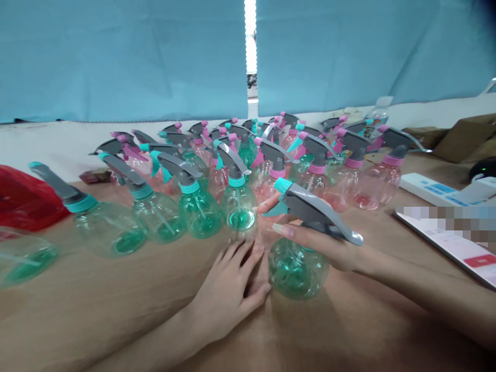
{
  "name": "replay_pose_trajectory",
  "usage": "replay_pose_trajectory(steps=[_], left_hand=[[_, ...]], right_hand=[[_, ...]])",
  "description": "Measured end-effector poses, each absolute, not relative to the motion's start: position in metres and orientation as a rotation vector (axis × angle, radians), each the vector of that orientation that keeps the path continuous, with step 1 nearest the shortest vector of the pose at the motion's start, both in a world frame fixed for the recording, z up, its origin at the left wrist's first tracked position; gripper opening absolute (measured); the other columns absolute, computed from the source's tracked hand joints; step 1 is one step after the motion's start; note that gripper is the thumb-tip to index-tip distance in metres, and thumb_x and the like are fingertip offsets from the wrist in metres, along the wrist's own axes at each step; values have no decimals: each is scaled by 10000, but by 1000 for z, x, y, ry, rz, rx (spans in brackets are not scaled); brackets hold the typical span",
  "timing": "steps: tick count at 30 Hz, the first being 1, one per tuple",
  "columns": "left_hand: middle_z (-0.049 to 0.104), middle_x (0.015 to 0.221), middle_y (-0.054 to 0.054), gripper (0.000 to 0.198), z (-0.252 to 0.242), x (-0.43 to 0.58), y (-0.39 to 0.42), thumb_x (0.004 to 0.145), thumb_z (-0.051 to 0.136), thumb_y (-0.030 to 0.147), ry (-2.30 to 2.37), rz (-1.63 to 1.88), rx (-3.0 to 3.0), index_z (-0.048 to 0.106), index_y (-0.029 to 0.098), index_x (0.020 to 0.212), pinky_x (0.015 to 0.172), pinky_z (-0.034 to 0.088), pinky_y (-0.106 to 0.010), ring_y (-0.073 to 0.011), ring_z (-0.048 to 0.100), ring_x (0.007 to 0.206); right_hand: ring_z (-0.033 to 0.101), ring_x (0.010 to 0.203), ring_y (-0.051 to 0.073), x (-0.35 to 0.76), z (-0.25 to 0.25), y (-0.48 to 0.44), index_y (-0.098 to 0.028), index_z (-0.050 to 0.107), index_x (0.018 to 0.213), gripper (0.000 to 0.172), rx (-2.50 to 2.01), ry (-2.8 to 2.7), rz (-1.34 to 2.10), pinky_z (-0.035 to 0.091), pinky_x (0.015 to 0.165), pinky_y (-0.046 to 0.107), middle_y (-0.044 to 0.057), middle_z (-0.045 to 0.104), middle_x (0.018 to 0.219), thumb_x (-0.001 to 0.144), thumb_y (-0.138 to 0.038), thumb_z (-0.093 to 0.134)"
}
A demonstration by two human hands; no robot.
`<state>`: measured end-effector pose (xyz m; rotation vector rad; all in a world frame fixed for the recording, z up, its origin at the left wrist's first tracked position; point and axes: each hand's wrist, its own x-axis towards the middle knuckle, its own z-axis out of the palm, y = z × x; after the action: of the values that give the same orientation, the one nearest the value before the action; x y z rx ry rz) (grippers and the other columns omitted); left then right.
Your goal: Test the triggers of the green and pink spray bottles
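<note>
Table (116, 315): brown, it carries everything here.
Bottle crowd (271, 170): green and pink spray bottles, packed together behind my hands.
Green spray bottle (296, 271): stands on the table in front of the crowd, with a grey trigger head on top.
My right hand (329, 250): fingers closed around that bottle's neck, under the trigger head.
My left hand (228, 289): flat on the table, fingers spread, holding nothing, thumb just beside the bottle's base.

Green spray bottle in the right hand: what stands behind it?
Behind the green spray bottle stand rows of pink spray bottles and green ones. Its sprayer head and the right hand hide parts of the nearest ones.
</note>
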<state>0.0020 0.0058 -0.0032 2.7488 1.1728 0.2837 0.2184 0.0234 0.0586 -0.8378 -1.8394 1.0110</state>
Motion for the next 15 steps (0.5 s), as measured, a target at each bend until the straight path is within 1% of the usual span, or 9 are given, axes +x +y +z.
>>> replay_pose_trajectory(steps=[5,8,12,15], left_hand=[[432,1448,-125,556,-3,1,5,914,541,420,1160,303,2746,409,185,1399,1049,336,-510,-329,377,1312],[436,1443,-131,556,-3,1,5,913,541,421,1163,298,2749,414,177,1397,1048,334,-518,-335,378,1310],[415,1456,-138,561,-3,2,5,919,536,420,1160,289,2754,411,159,1399,1053,328,-519,-335,365,1318],[410,1463,-128,560,-3,2,5,921,532,419,1153,308,2751,395,178,1407,1055,326,-518,-330,365,1321]], right_hand=[[616,653,156,218,57,23,-251,561,1125,310,-822,-1813,1064,530,709,328,-34,600,670,866,-418,597],[643,673,164,218,57,23,-245,570,1144,319,-821,-1785,1133,539,690,321,-17,637,715,868,-404,595],[654,718,162,219,56,23,-246,544,1149,280,-786,-1781,1193,535,717,314,-14,648,754,887,-339,575],[632,679,151,219,55,23,-250,543,1123,235,-774,-1786,1176,527,704,308,-23,633,730,894,-303,560]])
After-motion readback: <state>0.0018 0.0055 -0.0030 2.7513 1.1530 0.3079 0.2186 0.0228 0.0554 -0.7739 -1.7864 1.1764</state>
